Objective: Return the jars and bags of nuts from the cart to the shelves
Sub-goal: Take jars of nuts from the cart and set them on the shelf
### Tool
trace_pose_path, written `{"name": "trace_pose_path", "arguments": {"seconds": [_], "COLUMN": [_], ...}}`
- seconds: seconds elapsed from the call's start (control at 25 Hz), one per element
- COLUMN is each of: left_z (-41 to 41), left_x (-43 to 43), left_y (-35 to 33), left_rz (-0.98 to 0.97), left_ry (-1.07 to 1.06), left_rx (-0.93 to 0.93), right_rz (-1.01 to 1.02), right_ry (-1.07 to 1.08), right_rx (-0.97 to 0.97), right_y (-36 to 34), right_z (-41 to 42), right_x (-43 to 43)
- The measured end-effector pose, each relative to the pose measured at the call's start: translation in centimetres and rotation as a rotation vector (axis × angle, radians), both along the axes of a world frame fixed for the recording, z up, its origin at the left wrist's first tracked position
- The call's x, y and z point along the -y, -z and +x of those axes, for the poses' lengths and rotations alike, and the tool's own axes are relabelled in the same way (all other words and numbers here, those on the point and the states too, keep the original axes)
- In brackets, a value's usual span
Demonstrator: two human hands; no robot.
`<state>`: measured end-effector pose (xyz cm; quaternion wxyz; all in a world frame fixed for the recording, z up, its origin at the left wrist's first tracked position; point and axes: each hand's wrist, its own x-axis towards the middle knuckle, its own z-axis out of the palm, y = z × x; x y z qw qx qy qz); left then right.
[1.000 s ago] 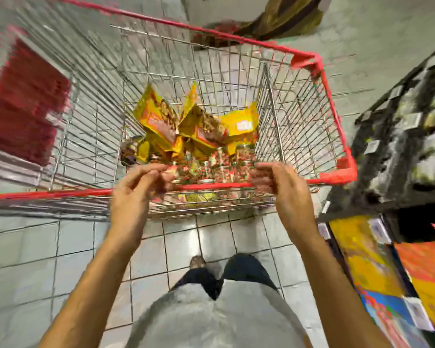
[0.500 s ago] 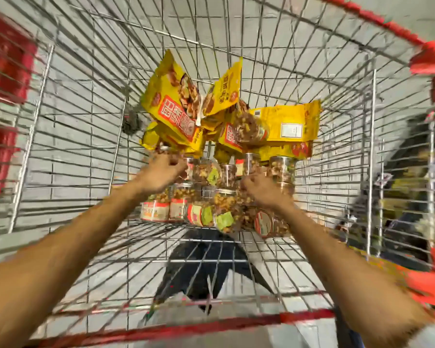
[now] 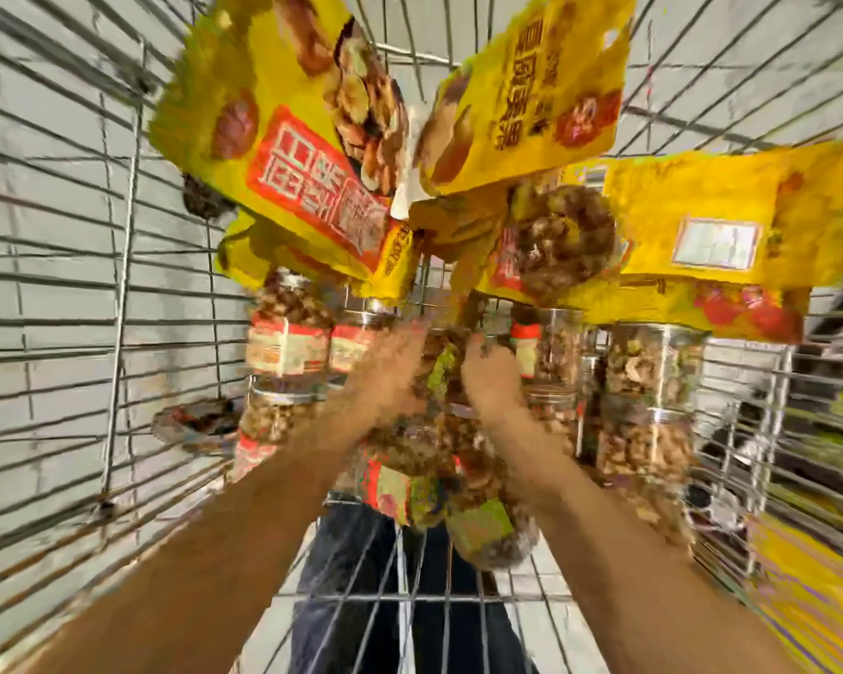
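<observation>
Blur is smearing the left hand (image 3: 385, 381) and right hand (image 3: 492, 389) among the jars (image 3: 653, 372); their fingers (image 3: 404, 346) are dissolving, so any grip is impossible to tell. The top edge is cutting off the bags (image 3: 283, 138), and the jar labels (image 3: 285, 345) are blurring past reading.

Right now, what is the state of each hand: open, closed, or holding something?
Left hand: among the jars, too blurred to tell.
Right hand: among the jars too, also too blurred to tell.
</observation>
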<state>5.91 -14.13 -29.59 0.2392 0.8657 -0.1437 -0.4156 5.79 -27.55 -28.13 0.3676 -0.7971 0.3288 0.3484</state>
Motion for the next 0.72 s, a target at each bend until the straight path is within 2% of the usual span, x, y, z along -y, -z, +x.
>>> {"name": "trace_pose_path", "arguments": {"seconds": [0.08, 0.16, 0.28, 0.36, 0.44, 0.48, 0.56, 0.64, 0.72], "left_z": [-0.2, -1.2, -3.6, -5.0, -5.6, -5.5, -4.9, -3.9, -2.9], "left_x": [-0.4, -1.2, -2.8, -3.4, -3.1, -2.5, -1.0, 0.2, 1.7], "left_y": [0.6, -1.1, -6.0, -9.4, -12.4, -13.7, -14.6, -14.4, -13.1], "left_rz": [-0.054, -0.140, -0.216, -0.330, -0.339, -0.304, -0.193, -0.115, -0.128], "left_ry": [-0.046, -0.010, 0.147, 0.311, 0.512, 0.515, 0.373, 0.193, -0.228], "left_rx": [0.042, 0.061, 0.233, 0.487, 0.680, 0.642, 0.473, 0.433, 0.149], "right_rz": [-0.015, 0.064, 0.509, 0.807, 1.046, 1.094, 1.086, 1.058, 0.901], "right_ry": [0.023, 0.055, 0.360, 0.395, 0.412, 0.454, 0.632, 0.786, 0.855], "right_rx": [0.051, -0.025, -0.326, -0.482, -0.521, -0.513, -0.459, -0.315, -0.189], "right_y": [0.3, -0.4, -2.9, -4.7, -6.5, -7.3, -8.5, -8.9, -8.5], "right_z": [0.0, -0.1, -1.2, -2.9, -4.2, -4.5, -4.3, -4.0, -3.6], "right_x": [0.2, 1.0, 2.5, 3.0, 3.1, 3.1, 3.6, 5.3, 7.9]}}
